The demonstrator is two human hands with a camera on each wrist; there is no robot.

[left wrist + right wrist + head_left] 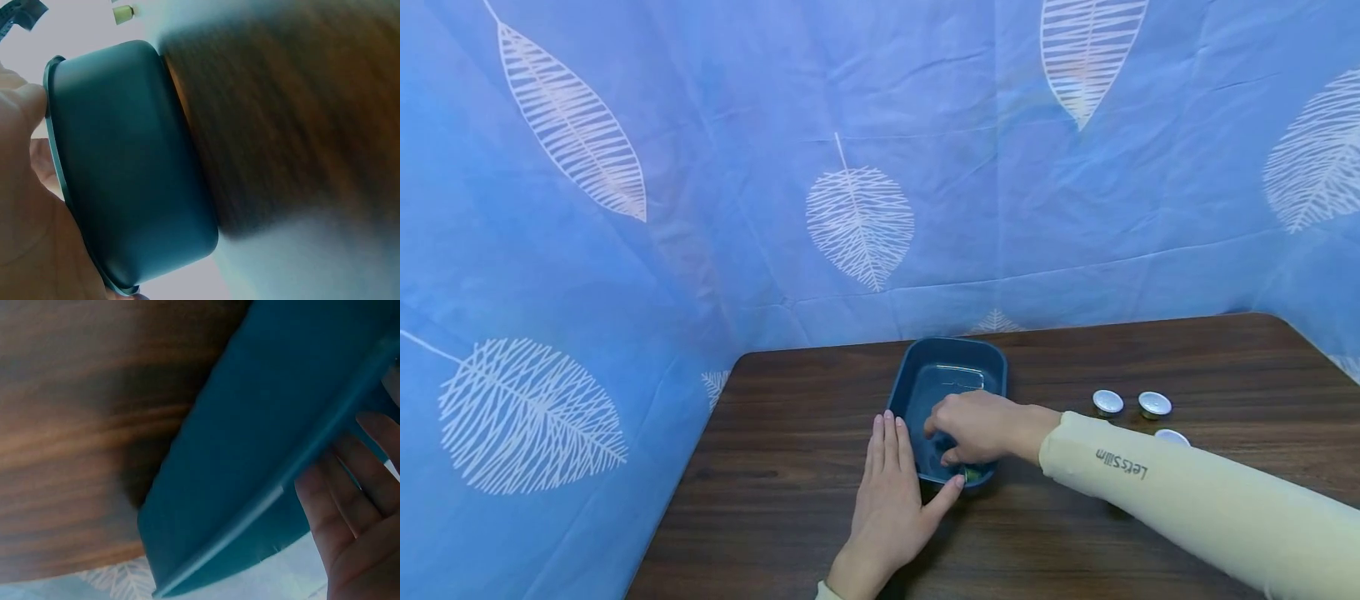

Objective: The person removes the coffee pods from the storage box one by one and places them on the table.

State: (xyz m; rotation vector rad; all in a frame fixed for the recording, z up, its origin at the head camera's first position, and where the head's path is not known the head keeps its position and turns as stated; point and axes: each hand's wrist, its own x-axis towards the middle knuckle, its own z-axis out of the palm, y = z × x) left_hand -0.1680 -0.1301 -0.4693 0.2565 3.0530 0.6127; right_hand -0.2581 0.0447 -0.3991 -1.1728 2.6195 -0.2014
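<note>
A dark blue rectangular bin (955, 347) stands on the table, its outer wall (125, 156) filling much of the left wrist view. My left hand (891, 504) rests against its near left corner, fingers straight along the left rim and thumb at the near rim. Inside the bin, my right hand (977, 427) reaches down over the right rim (281, 487), thumb and index finger apart. A small greenish-gold item (972, 474) lies in the near right corner, partly hidden. Whatever lies beneath the right palm cannot be seen.
To the right of the bin stand small foil-topped capsules (1107, 403), another capsule (1154, 405) beside the first and a third capsule (1172, 436) half covered by the right sleeve (1180, 492). Behind the wooden table (790, 417) hangs a blue leaf-print cloth (737, 167).
</note>
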